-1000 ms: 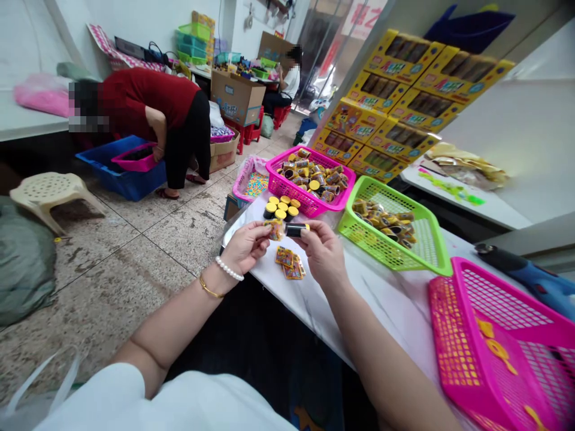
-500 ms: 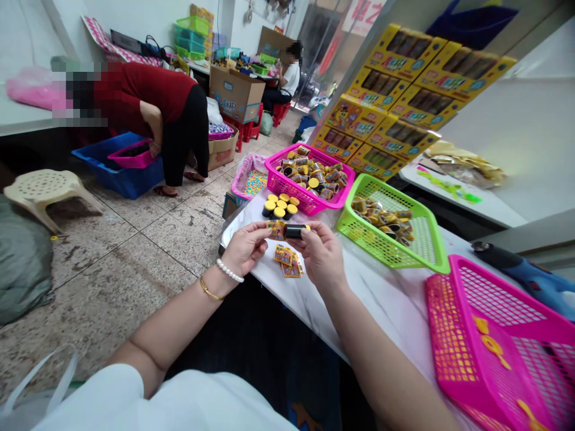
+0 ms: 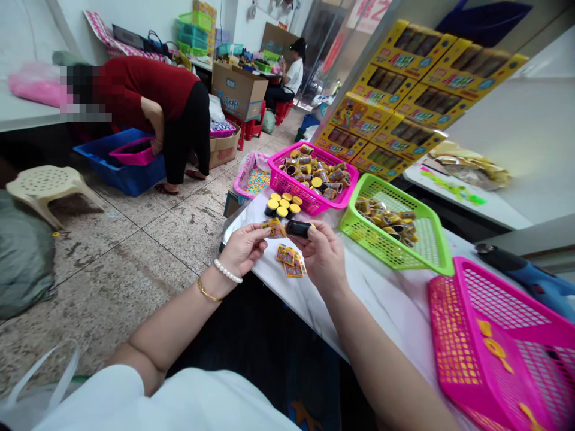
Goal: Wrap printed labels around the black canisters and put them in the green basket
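My left hand [image 3: 245,246] pinches a small colourful label sleeve [image 3: 273,228] just above the white table [image 3: 386,299]. My right hand [image 3: 320,251] grips a small black tube with a yellow cap [image 3: 299,228], its end touching the sleeve. Under my hands lies a little pile of loose labels [image 3: 290,262]. A few upright black tubes with yellow caps [image 3: 282,205] stand just beyond. Behind them a pink basket [image 3: 309,173] holds several wrapped tubes, and a green basket [image 3: 395,227] to its right holds several more.
A second pink basket [image 3: 498,341] sits at the near right, a blue tool [image 3: 530,275] behind it. Yellow display boxes [image 3: 404,102] are stacked at the back. On the floor to the left, a person in red [image 3: 148,108] bends over a blue bin [image 3: 121,161]; a stool [image 3: 45,182] stands nearby.
My hands stay together, now tilted slightly, with the sleeve angled against the tube's end. The view has shifted a little.
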Available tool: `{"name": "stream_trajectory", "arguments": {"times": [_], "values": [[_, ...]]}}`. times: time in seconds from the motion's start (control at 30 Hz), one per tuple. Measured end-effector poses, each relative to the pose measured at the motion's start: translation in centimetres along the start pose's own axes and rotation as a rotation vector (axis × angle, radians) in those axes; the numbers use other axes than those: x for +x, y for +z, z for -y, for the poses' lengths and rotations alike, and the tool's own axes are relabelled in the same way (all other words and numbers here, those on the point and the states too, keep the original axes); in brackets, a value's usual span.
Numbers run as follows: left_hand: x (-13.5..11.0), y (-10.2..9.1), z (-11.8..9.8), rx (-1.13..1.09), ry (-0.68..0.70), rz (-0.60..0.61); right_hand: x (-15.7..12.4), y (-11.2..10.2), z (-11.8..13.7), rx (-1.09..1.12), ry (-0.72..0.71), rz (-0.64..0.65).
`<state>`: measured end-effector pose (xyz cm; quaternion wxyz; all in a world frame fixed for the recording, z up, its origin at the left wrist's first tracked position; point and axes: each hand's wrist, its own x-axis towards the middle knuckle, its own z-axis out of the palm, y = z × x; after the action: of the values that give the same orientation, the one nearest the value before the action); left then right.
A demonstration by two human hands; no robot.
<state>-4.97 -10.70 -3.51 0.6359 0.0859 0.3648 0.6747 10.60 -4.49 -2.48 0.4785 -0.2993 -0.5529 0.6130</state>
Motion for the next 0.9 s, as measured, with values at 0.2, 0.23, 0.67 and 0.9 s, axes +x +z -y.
{"name": "stream_trajectory", "arguments": {"times": [0.2,0.23,0.67,0.9], "values": [[-0.3,0.2,-0.3,0.007,-0.049,0.055,0.1,-0.3,-0.2,-0.047,-0.009,0.007],[-0.4,0.3,-0.4,-0.001,-0.063,0.078,0.1,-0.4,-0.2,-0.072,-0.005,0.011],[-0.5,0.2,-0.3,-0.104,-0.038,0.097,-1.1,0.0,1.1,-0.568,-0.385,0.119],[-0.2,-0.5,-0.1,-0.078,-0.042,0.131,-1.2,0.5,1.1,-0.420,-0.247,0.189]]}}
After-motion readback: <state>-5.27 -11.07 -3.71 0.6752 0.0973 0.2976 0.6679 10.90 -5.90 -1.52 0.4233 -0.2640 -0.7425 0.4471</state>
